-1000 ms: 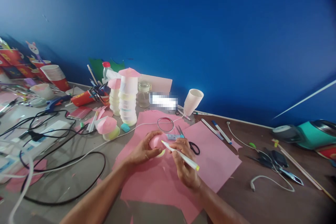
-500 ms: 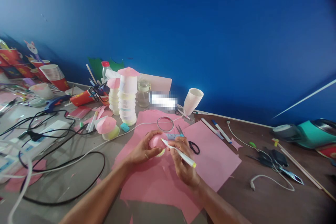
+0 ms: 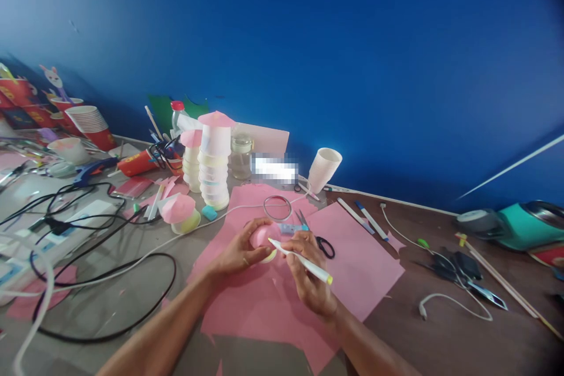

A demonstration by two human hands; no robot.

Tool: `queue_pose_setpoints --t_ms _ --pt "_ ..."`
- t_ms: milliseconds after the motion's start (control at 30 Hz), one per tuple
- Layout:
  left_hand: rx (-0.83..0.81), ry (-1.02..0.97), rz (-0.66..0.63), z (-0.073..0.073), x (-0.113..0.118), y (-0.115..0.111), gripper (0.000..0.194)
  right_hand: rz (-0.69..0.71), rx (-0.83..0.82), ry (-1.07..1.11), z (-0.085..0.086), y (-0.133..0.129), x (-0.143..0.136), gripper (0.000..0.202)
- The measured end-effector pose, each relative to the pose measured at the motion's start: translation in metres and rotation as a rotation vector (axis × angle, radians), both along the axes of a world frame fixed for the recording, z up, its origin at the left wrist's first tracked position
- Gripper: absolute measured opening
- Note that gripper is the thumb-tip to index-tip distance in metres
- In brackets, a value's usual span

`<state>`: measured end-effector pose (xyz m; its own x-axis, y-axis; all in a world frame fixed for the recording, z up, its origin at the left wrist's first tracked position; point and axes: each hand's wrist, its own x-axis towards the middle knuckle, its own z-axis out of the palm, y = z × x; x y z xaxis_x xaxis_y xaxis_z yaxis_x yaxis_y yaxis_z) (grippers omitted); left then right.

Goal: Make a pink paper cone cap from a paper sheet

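Observation:
My left hand (image 3: 243, 251) is wrapped round a small cup with a pink paper top (image 3: 263, 237), whose pale yellow rim shows beneath. In my right hand (image 3: 309, 275) is a white marker (image 3: 308, 265) with a yellow end; its tip points at the lower right of the pink top. Under both hands lies torn pink paper (image 3: 247, 311). Scissors with black handles (image 3: 326, 248) rest just beyond my right hand, with a light blue piece (image 3: 293, 228) beside them. Left of the paper stands another small cup with a pink top (image 3: 177, 209).
Stacked-cup towers with pink tops (image 3: 214, 167) stand behind, near a glass jar (image 3: 241, 155) and white cups (image 3: 325, 169). Black cables (image 3: 110, 338) and a power strip (image 3: 74, 235) crowd the left. Markers (image 3: 372, 220), a cable and a teal bottle (image 3: 529, 224) lie right.
The marker's tip has moved slightly down and left across the pink top, and its rear end has shifted a little right and down. My left hand keeps its hold.

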<state>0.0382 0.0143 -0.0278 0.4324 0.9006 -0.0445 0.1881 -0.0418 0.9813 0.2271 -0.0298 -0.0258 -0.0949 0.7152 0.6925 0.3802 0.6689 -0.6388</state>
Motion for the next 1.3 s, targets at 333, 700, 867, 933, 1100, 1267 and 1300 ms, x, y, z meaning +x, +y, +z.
queue_pose_setpoints --t_ms 333,700,867,933,1100,1267,1300 --pt "-0.042 -0.029 -0.009 -0.004 -0.001 0.0011 0.063 0.006 0.022 0.02 -0.0009 -0.0008 -0.0059 0.019" --pt "-0.036 -0.045 -0.011 -0.0043 -0.0004 0.0008 0.062 0.038 0.003 -0.014 -0.0016 -0.0004 -0.0036 0.021" --pt "0.004 -0.035 -0.005 -0.0062 -0.0012 0.0011 0.06 0.036 0.004 -0.015 -0.0005 -0.0019 -0.0032 0.02" --pt "0.021 -0.02 0.002 -0.0055 -0.0011 0.001 0.06 0.042 -0.005 -0.024 -0.0001 -0.0024 -0.0033 0.019" --pt "0.009 -0.01 0.011 -0.0003 -0.0002 -0.0004 0.058 0.013 -0.06 0.033 -0.0004 -0.0027 -0.0003 0.019" --pt "-0.002 -0.007 -0.013 0.0004 -0.0005 -0.0002 0.058 -0.002 -0.057 0.106 -0.0003 -0.003 0.0018 0.018" --pt "-0.002 -0.003 -0.013 -0.0005 -0.0007 0.0002 0.058 0.011 -0.052 0.096 0.0001 -0.0032 0.0019 0.017"
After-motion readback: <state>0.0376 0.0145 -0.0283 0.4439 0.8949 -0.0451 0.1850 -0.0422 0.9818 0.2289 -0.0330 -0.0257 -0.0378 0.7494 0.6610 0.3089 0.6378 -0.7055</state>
